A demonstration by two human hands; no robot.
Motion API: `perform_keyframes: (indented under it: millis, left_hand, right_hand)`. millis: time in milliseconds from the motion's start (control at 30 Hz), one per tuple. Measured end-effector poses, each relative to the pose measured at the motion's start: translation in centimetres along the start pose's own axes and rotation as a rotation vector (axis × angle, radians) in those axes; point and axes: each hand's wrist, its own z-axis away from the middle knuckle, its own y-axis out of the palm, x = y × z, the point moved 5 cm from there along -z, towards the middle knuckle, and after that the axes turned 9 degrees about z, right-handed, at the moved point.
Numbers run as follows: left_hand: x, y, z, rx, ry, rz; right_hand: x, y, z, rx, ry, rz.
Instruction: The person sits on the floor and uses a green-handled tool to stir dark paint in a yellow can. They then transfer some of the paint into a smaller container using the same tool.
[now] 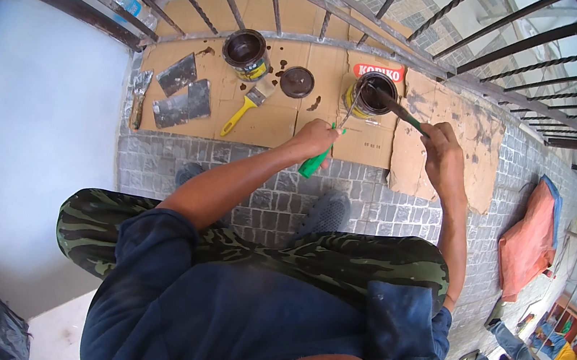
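Observation:
My left hand is closed round a green-handled tool. Its thin metal rod reaches up to the rim of an open can of dark brown paint, and the tip is hard to make out. From the other side, my right hand grips a long, dark, paint-coated stirring stick, its lower end inside the same can. A bit of green shows where the fingers pinch it. Left of this can lies a round paint-smeared lid. Farther left stands a second open paint can.
Flattened cardboard lies under everything, spotted with paint. On it rest a yellow-handled brush, dark sheets and a worn brush. A metal railing curves behind; a white wall bounds the left. An orange sack lies right, near another person.

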Motion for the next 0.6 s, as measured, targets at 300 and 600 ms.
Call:
perform_keyframes:
  millis: [300,600]
  left_hand:
    - [1.0,1.1,-0.4,0.035,-0.041,0.194]
    - [0.7,2.6,0.0,0.062,-0.131,0.342]
  right_hand:
    - [-7.5,2.2,4.0,0.033,0.542,-0.337]
    - [-2.3,22.8,6.7,0.108,0.669,-1.023]
